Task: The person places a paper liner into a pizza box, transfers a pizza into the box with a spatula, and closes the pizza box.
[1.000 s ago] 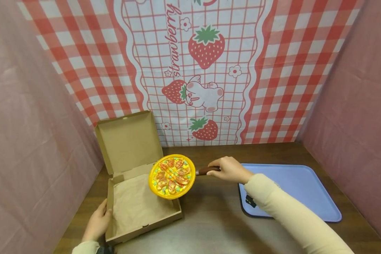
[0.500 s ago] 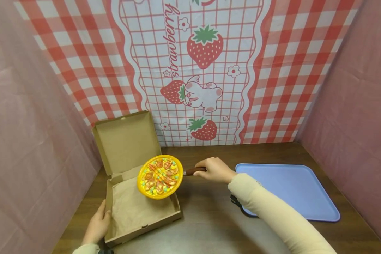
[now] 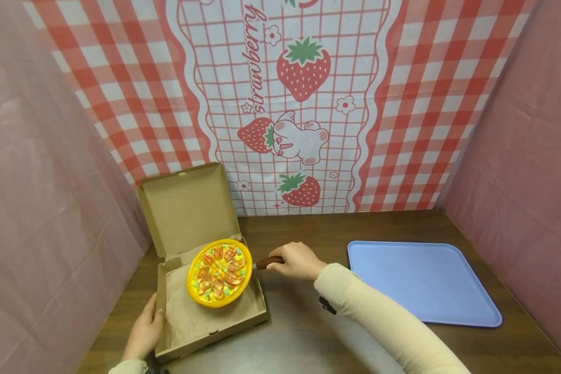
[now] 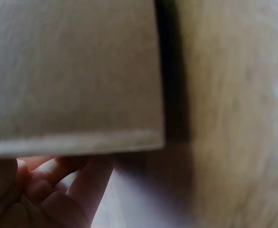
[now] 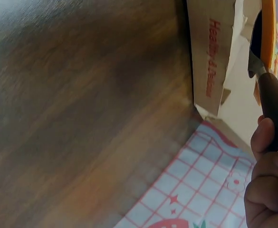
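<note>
A round toy pizza (image 3: 219, 272) with a yellow-orange rim and red toppings rides over the base of a cardboard pizza box (image 3: 234, 327). My right hand (image 3: 296, 261) grips the brown handle (image 3: 267, 263) of a pizza server, whose blade is mostly hidden beneath the pizza. In the right wrist view, the handle (image 5: 274, 102) meets a metal neck, and the pizza's orange edge (image 5: 268, 35) lies above a dark blade. My left hand (image 3: 145, 330) holds the box's left side, and the left wrist view has its fingers (image 4: 89, 185) at the cardboard edge.
The box lid (image 3: 189, 210) stands raised toward the strawberry-print cloth (image 3: 304, 130) at the back. A blue tray (image 3: 421, 280) lies on the wooden table (image 3: 304, 311) at right. Pink cloths (image 3: 51, 208) close off both sides.
My right hand has carried the pizza on its server leftward, then slightly nearer me and lower, over the box base. My left hand has stayed at the box.
</note>
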`<state>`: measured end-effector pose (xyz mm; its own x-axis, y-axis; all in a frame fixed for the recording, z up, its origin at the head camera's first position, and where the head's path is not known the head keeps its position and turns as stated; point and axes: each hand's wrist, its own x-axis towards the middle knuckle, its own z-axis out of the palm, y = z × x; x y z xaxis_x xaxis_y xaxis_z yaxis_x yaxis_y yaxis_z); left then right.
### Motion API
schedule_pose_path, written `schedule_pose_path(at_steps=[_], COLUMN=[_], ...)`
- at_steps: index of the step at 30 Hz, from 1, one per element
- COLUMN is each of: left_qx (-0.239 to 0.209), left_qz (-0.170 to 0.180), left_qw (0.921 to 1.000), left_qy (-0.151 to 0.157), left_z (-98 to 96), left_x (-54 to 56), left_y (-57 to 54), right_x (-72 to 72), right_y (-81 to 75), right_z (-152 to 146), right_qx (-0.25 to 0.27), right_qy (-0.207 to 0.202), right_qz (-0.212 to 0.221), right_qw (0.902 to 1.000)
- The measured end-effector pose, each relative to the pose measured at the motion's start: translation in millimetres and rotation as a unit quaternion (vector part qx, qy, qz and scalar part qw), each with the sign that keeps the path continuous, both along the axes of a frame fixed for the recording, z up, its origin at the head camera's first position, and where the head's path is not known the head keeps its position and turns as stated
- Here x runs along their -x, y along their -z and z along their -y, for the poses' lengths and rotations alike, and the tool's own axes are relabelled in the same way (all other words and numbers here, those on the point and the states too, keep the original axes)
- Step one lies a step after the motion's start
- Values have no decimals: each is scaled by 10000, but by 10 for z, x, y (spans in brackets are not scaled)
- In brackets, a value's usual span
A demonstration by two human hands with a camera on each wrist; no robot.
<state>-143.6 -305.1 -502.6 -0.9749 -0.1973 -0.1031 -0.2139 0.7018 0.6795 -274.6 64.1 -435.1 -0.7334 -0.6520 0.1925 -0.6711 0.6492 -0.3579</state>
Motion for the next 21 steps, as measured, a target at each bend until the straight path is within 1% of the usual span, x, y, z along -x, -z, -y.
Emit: schedule_pose_path(at_steps=[8,16,21], left_qx=[-2,36,72], left_qz=[-46,-22,41], left_qw=[10000,10000,10000], left_qy=[-34,-8,2], left_z=[-11,-6,3], left_x=[-6,-7,-6], left_y=[0,-5,6], right_x=[-13,-79,-98], right_y=[101,189,261], right_z=[183,281,325], right_qx=[-285,-378,-411], right_qy=[76,-39,18], right_qz=[-76,-173,-136], right_qw=[9995,9991,9991])
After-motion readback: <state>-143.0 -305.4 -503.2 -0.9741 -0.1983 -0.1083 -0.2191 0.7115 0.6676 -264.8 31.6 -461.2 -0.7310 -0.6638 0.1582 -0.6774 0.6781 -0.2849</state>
